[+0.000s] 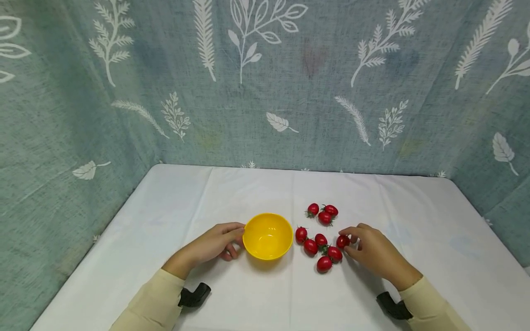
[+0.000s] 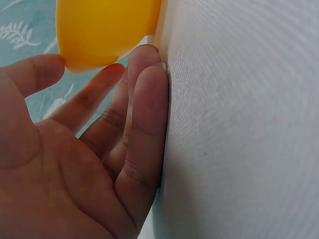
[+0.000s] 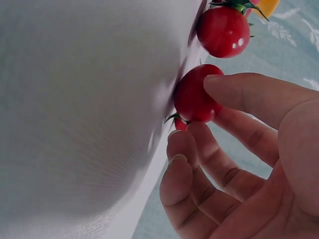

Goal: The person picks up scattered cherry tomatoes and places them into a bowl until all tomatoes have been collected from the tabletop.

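Observation:
At the middle of the table stands a yellow bowl (image 1: pixel 268 236), upright and with nothing inside it. My left hand (image 1: pixel 217 241) holds its left side, the thumb (image 2: pixel 47 72) at the rim and a fingertip against the outer wall; the other fingers rest near the cloth. To the right of the bowl lie several red cherry tomatoes (image 1: pixel 310 247) with green stems. My right hand (image 1: pixel 372 250) pinches the rightmost cherry tomato (image 3: pixel 196 94) between thumb and fingers, and that tomato is on or very close to the cloth.
A white cloth (image 1: pixel 248 294) covers the table. Farther back lies a small group of cherry tomatoes (image 1: pixel 325 218). Behind the table and along its sides hangs a grey-green curtain (image 1: pixel 265 101) with white leaf prints. Each wrist carries a black mount (image 1: pixel 194 295).

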{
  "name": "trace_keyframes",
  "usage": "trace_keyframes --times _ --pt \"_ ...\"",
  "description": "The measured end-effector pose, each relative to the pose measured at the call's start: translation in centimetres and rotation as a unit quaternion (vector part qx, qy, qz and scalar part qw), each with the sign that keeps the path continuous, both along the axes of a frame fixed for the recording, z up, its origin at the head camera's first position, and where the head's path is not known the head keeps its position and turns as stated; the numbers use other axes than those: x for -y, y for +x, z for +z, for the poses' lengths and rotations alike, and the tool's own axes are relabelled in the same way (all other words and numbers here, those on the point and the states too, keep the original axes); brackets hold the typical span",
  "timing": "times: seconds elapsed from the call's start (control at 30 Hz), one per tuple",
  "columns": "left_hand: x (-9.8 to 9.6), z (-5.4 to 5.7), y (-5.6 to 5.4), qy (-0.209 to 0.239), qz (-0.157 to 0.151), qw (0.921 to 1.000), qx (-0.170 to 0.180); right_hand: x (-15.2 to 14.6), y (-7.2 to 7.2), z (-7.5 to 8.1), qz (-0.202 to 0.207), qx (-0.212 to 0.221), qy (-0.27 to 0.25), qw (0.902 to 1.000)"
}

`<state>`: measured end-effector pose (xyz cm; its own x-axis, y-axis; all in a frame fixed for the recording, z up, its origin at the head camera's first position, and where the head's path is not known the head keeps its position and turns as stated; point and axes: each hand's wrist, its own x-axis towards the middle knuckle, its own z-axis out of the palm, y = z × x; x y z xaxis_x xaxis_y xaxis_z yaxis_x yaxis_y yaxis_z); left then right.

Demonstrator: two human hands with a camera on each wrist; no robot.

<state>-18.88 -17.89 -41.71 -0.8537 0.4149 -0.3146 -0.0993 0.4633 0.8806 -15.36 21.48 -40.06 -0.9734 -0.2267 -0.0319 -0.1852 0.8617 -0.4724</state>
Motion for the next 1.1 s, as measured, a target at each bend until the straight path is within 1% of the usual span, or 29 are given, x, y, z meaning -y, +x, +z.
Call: trace_keyframes --times 0.13,0.33,0.43,0.53,0.77,0.9,1.1 --pt "-0.1 0.1 0.07 0.002 -0.004 1.0 -0.001 -0.17 0.13 0.02 -0.005 0.002 0.006 1.0" --pt "-0.17 0.42 0.25 -0.003 -0.004 1.0 -0.007 -0.26 0.22 0.03 -0.003 -0.022 0.02 0.9996" --pt "-0.24 0.58 0.43 -0.005 -0.006 0.9999 -0.011 -0.24 0.25 -0.06 -0.004 -0.025 0.028 0.9993" --pt "-0.28 0.66 0.55 -0.007 -0.006 0.9999 -0.014 -0.18 0.24 -0.08 -0.003 -0.019 0.031 0.9993" --pt "-0.22 0.45 0.44 -0.008 -0.007 0.9998 -0.014 -0.12 0.21 0.12 0.005 0.011 0.009 0.9999" --pt "-0.2 0.37 0.38 -0.005 -0.009 0.9998 -0.014 -0.1 0.21 0.07 0.005 0.012 0.009 0.9999" --pt "-0.29 0.44 0.5 -0.001 -0.01 0.9998 -0.018 -0.02 0.15 0.02 -0.009 0.011 0.018 0.9997"
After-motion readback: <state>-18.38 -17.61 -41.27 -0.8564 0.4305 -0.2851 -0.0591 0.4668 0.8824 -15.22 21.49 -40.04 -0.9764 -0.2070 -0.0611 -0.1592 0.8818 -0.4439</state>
